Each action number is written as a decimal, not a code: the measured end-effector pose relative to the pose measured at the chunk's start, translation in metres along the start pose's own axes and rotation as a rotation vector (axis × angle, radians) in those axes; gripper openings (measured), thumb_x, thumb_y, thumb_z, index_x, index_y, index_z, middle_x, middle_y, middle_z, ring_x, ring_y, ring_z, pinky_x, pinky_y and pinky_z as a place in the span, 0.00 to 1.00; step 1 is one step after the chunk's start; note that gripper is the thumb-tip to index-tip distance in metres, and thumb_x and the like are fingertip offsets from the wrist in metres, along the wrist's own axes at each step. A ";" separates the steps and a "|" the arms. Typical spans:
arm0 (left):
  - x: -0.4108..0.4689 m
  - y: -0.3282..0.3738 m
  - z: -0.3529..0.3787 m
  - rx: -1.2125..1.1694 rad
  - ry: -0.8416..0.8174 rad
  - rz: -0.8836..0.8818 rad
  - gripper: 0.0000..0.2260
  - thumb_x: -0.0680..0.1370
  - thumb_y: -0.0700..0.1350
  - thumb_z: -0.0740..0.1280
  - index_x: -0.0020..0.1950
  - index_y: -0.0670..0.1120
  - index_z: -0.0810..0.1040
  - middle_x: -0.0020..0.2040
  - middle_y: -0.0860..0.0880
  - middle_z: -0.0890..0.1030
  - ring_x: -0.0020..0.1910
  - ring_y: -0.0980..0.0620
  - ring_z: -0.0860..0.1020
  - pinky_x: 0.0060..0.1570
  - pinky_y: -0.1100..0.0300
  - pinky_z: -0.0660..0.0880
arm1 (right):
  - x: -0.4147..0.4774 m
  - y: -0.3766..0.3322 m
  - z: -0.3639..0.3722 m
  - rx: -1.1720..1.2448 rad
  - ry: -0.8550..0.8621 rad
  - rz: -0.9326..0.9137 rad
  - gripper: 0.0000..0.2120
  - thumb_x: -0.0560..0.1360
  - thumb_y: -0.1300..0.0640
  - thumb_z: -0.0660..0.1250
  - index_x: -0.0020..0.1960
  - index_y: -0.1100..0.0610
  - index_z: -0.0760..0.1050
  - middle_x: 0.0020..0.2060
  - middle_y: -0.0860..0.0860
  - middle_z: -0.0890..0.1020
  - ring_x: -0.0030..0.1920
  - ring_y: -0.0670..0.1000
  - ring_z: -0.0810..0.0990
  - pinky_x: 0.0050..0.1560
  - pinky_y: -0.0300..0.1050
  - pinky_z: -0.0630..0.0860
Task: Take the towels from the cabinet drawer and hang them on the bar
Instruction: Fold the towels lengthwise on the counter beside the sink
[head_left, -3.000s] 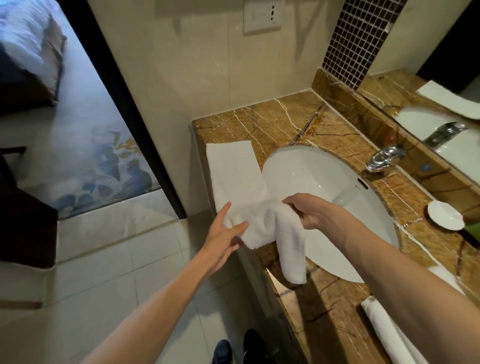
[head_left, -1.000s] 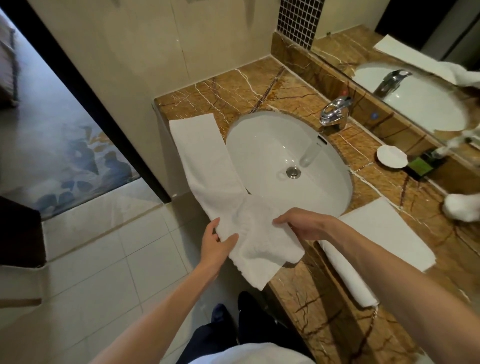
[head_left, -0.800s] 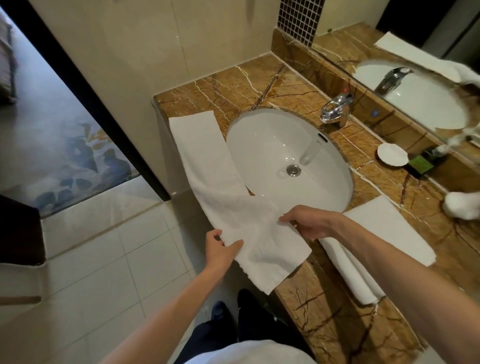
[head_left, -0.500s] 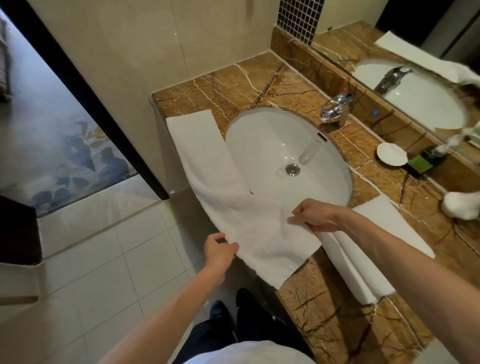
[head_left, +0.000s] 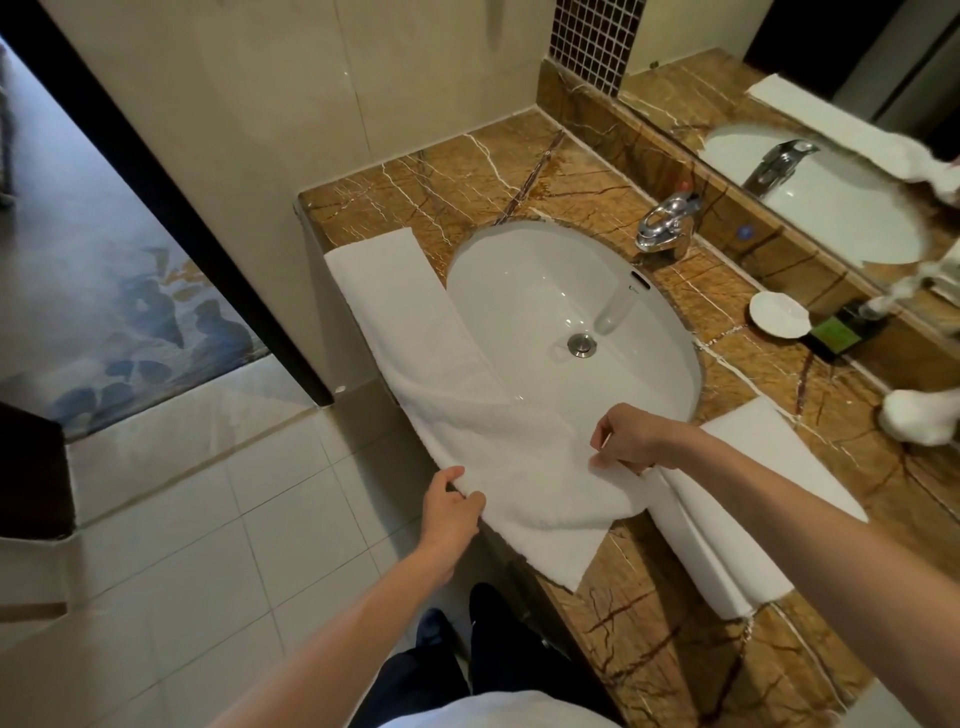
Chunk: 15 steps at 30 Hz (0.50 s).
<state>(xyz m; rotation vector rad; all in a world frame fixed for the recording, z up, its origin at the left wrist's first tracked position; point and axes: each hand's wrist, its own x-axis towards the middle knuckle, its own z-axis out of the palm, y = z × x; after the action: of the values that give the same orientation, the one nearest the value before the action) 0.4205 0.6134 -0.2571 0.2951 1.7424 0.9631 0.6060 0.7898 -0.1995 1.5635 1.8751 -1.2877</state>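
While left hand, right hand pinch towel edges — corner overhangs counter

No legible text, number or sign was found. A small dark mark stood on the inner wall of the sink, just below the overflow slot, right of centre in the frame; it was too small to read. The green packet near the right edge was too blurred for any print to be read.
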 end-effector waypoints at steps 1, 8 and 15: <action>0.000 -0.001 0.000 0.009 -0.003 0.002 0.20 0.76 0.35 0.63 0.67 0.47 0.66 0.46 0.43 0.77 0.38 0.51 0.74 0.35 0.60 0.74 | 0.001 -0.001 0.001 -0.013 0.020 -0.005 0.04 0.73 0.61 0.71 0.45 0.61 0.76 0.35 0.53 0.77 0.33 0.50 0.75 0.29 0.39 0.73; 0.008 -0.001 -0.003 0.299 0.023 0.110 0.24 0.78 0.40 0.61 0.74 0.47 0.63 0.63 0.44 0.68 0.52 0.51 0.74 0.61 0.54 0.74 | 0.010 -0.018 0.013 -0.240 0.124 -0.012 0.17 0.77 0.54 0.63 0.61 0.65 0.74 0.57 0.60 0.79 0.56 0.58 0.78 0.56 0.52 0.74; 0.015 0.018 -0.009 0.798 -0.031 0.333 0.32 0.79 0.50 0.60 0.78 0.52 0.47 0.78 0.48 0.45 0.75 0.43 0.51 0.75 0.46 0.52 | 0.030 -0.049 0.024 -0.273 0.196 -0.196 0.19 0.79 0.55 0.60 0.67 0.63 0.68 0.64 0.58 0.75 0.63 0.58 0.72 0.60 0.47 0.69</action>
<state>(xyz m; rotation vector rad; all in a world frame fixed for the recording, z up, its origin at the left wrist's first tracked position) 0.4021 0.6302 -0.2537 1.1304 2.0199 0.4297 0.5453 0.7895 -0.2148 1.4344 2.2647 -0.9275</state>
